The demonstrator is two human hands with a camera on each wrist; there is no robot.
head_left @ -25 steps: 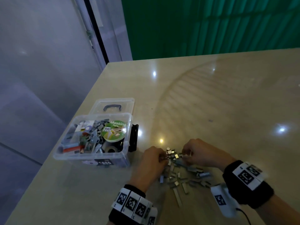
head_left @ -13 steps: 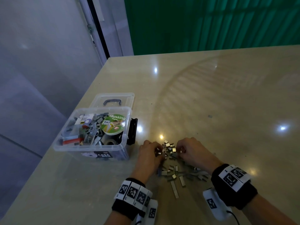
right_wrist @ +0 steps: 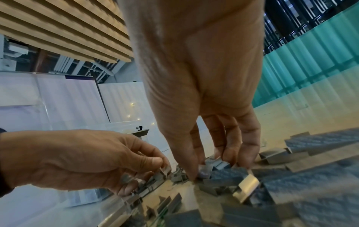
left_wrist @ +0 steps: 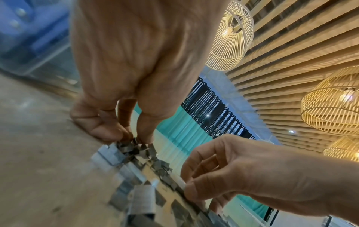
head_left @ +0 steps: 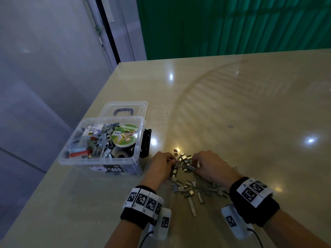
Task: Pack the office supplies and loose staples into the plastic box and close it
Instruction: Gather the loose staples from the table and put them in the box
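A clear plastic box (head_left: 100,159) stands open on the table's left side. It holds a green masking tape roll (head_left: 125,136), a red-striped item and many staple strips. Loose staples (head_left: 186,164) lie heaped to its right and trail toward me (head_left: 192,192). My left hand (head_left: 172,162) and right hand (head_left: 194,162) meet at the heap's far end. In the left wrist view my left hand (left_wrist: 134,139) pinches a clump of staples (left_wrist: 128,149) with thumb and fingers. In the right wrist view my right hand (right_wrist: 209,167) pinches strips (right_wrist: 219,165) in the pile.
The box's clear lid (head_left: 139,110) with a dark handle lies flat behind the box. A black latch (head_left: 146,142) sticks out on the box's right wall. The beige table (head_left: 232,113) ends just left of the box; a green curtain hangs beyond.
Both hands stay at the heap's far end and have drawn a little closer together, fingers working among the staples. The box has not moved.
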